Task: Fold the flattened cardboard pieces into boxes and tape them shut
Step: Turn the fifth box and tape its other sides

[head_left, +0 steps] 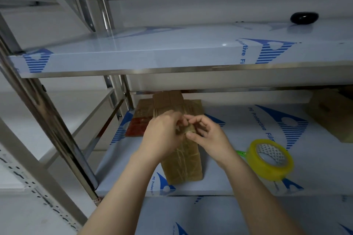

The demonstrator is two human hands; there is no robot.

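Now your left hand (162, 135) and right hand (208, 136) both pinch the cardboard pack (183, 166) at its top end, maybe to open it.

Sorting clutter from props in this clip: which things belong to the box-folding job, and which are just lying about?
Job: left hand, right hand, both pinching the cardboard bundle; flat cardboard behind it; tape roll; cardboard box at far right, probably.
Lying about: black object on the upper shelf.

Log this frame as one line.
left hand: pinching top of string-tied brown flattened cardboard bundle | right hand: pinching same spot | yellow tape roll: untouched on shelf
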